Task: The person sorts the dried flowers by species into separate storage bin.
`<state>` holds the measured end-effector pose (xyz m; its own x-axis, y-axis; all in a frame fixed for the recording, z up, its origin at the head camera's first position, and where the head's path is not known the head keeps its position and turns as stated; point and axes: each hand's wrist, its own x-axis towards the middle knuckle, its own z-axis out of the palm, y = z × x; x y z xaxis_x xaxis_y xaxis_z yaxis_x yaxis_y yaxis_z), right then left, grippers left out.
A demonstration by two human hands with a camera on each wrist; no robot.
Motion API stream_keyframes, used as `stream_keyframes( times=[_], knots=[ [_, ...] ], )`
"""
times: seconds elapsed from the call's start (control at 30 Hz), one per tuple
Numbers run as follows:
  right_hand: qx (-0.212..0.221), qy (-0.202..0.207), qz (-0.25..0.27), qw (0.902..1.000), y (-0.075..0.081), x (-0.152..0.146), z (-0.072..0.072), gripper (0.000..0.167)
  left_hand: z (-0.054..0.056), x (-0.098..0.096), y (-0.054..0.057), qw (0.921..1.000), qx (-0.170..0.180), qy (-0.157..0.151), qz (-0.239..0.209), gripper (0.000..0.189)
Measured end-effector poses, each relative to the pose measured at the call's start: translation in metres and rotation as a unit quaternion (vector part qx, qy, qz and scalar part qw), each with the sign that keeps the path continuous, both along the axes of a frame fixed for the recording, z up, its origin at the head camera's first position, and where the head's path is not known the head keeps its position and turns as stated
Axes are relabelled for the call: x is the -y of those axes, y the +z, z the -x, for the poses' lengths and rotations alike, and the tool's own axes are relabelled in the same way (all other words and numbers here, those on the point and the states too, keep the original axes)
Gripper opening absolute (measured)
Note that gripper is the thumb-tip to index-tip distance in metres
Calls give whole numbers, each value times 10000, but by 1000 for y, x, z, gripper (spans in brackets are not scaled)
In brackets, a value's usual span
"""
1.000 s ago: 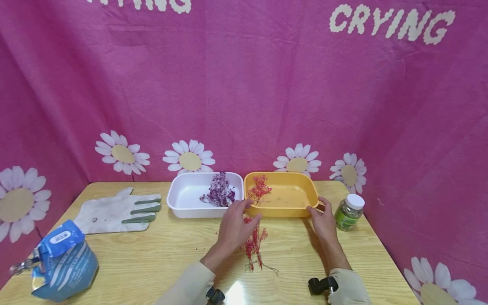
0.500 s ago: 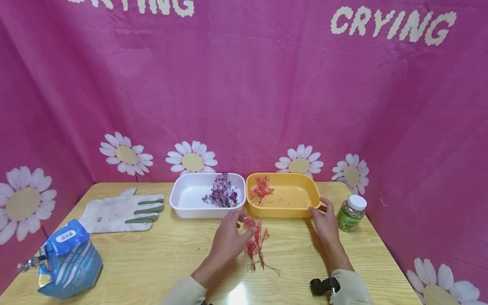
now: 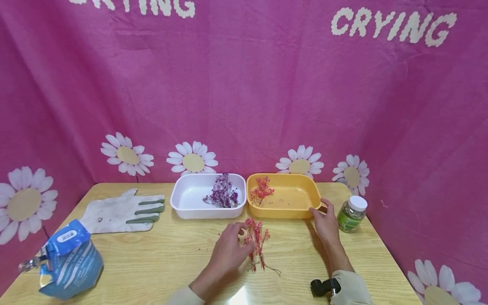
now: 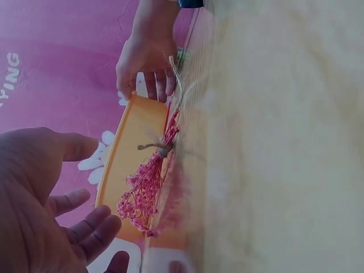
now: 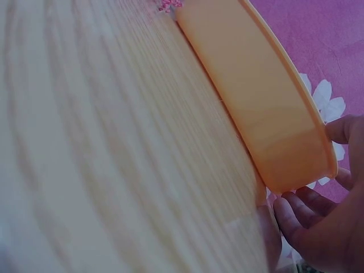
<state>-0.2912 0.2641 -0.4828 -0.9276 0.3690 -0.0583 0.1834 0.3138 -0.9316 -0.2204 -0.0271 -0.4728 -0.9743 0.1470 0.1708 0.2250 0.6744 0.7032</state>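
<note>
Two bundles of pink dried flowers [image 3: 261,241] lie side by side on the table in front of the tubs; twine ties one in the left wrist view. My left hand [image 3: 228,250] is just left of them, fingers parted and loosely bent, with nothing between them. In the left wrist view a gap shows between the left fingers and the flowers [image 4: 142,196]. My right hand [image 3: 327,224] holds the right end of the yellow tub [image 3: 284,213], its thumb and fingers round the corner. More pink flowers [image 3: 261,189] lie in that tub's left end.
A white tub [image 3: 207,214] holding purple dried flowers [image 3: 224,191] adjoins the yellow one. A jar with a white lid [image 3: 351,214] stands at the right. Left lie a work glove [image 3: 114,213] and a clipped blue bag [image 3: 72,262]. A pink curtain [image 3: 244,84] hangs behind.
My left hand has drawn back from the tubs' front edge toward me, coming down beside the pink flowers on the table. The right hand has stayed at the yellow tub.
</note>
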Motion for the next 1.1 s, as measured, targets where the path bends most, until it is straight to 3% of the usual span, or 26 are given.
stream_keyframes(
  times=[0.37,0.57,0.77,1.1],
  knots=[
    [-71,-59,-196,9998,-1,-1,0,62,-8,1,-5,9971,323,-282,630,53],
    [20,-46,-179,9998,-2,-1,-1,62,-10,-2,-11,9940,354,-215,1013,55],
    [-9,-15,-177,9998,-4,-1,0,62,-11,-6,-13,9905,124,-125,1362,58],
    [-51,-3,-141,9999,-4,1,1,62,-11,-2,-13,9876,99,31,1564,70]
  ],
)
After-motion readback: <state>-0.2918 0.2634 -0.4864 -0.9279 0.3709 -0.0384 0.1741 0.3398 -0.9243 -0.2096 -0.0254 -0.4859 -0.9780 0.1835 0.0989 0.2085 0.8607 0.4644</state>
